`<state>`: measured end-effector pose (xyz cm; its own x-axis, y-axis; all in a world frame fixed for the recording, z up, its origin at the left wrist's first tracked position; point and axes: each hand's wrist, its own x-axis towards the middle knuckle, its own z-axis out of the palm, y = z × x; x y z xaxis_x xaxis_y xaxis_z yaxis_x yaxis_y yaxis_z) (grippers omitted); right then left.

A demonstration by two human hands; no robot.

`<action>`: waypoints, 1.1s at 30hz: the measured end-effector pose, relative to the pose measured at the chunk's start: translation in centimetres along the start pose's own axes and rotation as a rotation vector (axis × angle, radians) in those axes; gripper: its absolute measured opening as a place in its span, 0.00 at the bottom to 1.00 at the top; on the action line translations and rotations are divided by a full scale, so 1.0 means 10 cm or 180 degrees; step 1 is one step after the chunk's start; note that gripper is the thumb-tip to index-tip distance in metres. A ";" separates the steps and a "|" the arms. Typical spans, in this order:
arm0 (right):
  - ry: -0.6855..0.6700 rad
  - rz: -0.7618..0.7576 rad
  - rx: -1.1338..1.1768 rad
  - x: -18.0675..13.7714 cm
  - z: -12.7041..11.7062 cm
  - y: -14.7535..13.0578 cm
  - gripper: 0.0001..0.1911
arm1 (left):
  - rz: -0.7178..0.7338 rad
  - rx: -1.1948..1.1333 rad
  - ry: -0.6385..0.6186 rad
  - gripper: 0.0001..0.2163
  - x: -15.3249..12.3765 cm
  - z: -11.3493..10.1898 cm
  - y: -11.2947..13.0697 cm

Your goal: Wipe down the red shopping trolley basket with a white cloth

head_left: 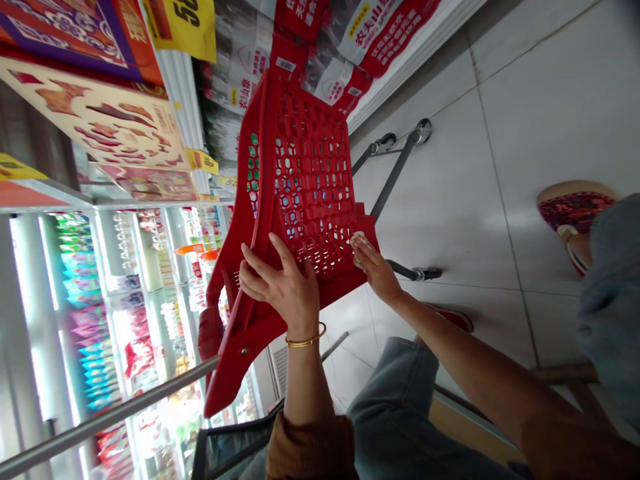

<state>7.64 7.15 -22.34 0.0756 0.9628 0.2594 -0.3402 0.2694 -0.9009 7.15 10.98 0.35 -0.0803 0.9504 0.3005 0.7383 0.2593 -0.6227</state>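
A red plastic shopping cart (265,220) with a honeycomb mesh wall fills the middle of the head view, which is turned sideways. My left hand (285,290), a gold bangle at its wrist, lies on the cart's rim with fingers spread. Against the mesh near its right edge, my right hand (373,263) presses a crumpled white cloth (356,240), or perhaps a tissue; the palm and part of the cloth are hidden. Grey metal legs (393,177) with black casters (424,130) extend from the cart to the floor.
Red-labelled water bottles (340,77) crowd the shelf beside the cart. Boxed goods (100,120) with yellow price tags stand at upper left; bright shelves of packets (87,320) lie beyond. A metal bar (110,410) crosses lower left. Pale floor tiles (460,200) and a shoe (575,207) appear right.
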 end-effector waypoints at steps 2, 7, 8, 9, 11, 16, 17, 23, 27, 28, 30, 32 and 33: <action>0.0030 0.0053 -0.0016 -0.04 -0.03 0.06 0.27 | -0.0008 -0.0028 0.0001 0.35 0.00 0.00 0.00; -0.0023 0.0239 0.0076 -0.11 -0.07 0.22 0.26 | -0.0045 -0.0047 -0.0014 0.34 0.01 -0.01 0.00; 0.0038 0.0337 0.0103 -0.12 -0.08 0.25 0.26 | -0.0047 -0.0033 -0.0015 0.34 0.01 -0.01 0.00; 0.0138 0.0447 0.0118 -0.14 -0.09 0.27 0.25 | -0.0036 -0.0014 -0.0015 0.33 0.01 -0.01 0.00; 0.0344 0.0613 0.0107 -0.15 -0.10 0.26 0.26 | 0.0005 0.0028 -0.0006 0.33 0.00 0.00 0.00; 0.0367 0.0297 0.0070 0.06 0.01 -0.17 0.28 | 0.0055 0.0002 0.0036 0.33 -0.03 0.03 0.00; 0.0338 0.0152 0.0060 0.14 0.05 -0.29 0.29 | 0.0058 -0.0020 0.0041 0.33 -0.03 0.03 0.01; -0.0042 -0.0401 -0.0078 0.50 0.18 -0.70 0.32 | 0.0010 -0.0075 0.0020 0.34 -0.01 -0.06 0.09; -0.0096 -0.0453 0.0029 0.51 0.11 -0.64 0.31 | 0.0006 -0.0008 -0.0015 0.33 0.00 -0.10 0.13; -0.0110 -0.0461 0.0053 0.50 0.09 -0.62 0.31 | 0.0007 -0.0007 -0.0005 0.33 0.01 -0.09 0.13; -0.0149 -0.0472 0.0080 0.48 0.07 -0.58 0.30 | 0.0017 -0.0010 0.0022 0.33 0.00 -0.09 0.12; -0.0171 -0.0468 0.0093 0.45 0.04 -0.53 0.30 | 0.0018 -0.0005 0.0031 0.33 0.00 -0.08 0.12; -0.0143 -0.0443 0.0095 0.43 0.03 -0.50 0.30 | 0.0012 0.0000 0.0021 0.33 0.00 -0.08 0.11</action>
<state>9.39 9.95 -16.60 0.0820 0.9142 0.3969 -0.3572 0.3988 -0.8446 8.53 11.12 0.20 -0.0732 0.9502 0.3031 0.7385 0.2558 -0.6238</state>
